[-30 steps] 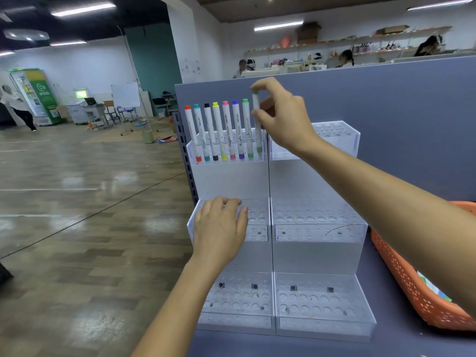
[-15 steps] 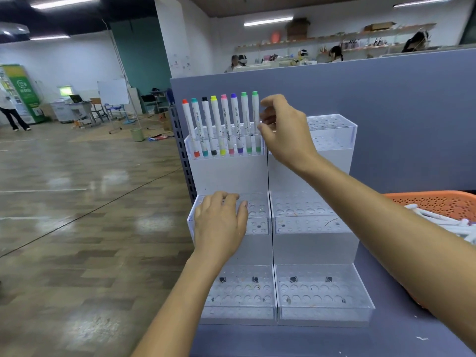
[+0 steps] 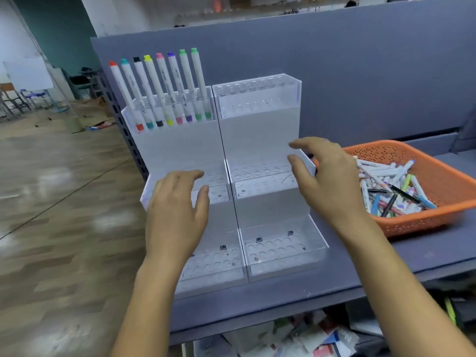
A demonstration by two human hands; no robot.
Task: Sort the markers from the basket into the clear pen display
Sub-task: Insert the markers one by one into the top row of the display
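A clear three-tier pen display point(image 3: 258, 130) stands on the grey shelf. Several white markers point(image 3: 164, 91) with coloured caps stand in a row in its top left tier. An orange basket point(image 3: 453, 181) at the right holds a pile of markers point(image 3: 386, 181) and pens. My left hand point(image 3: 177, 212) rests with relaxed fingers on the left middle tier. In front of the right middle tier hovers my right hand point(image 3: 324, 179), fingers loosely spread and empty, just left of the basket.
A grey partition wall point(image 3: 360, 73) rises behind the display. The grey shelf point(image 3: 334, 287) ends near me at its front edge, with papers and clutter point(image 3: 296, 336) on a lower level. Open wooden floor point(image 3: 51, 202) lies to the left.
My right hand let go of the green-capped marker in the top left tier and dropped down and right toward the basket. The view tilted down. My left hand stayed put.
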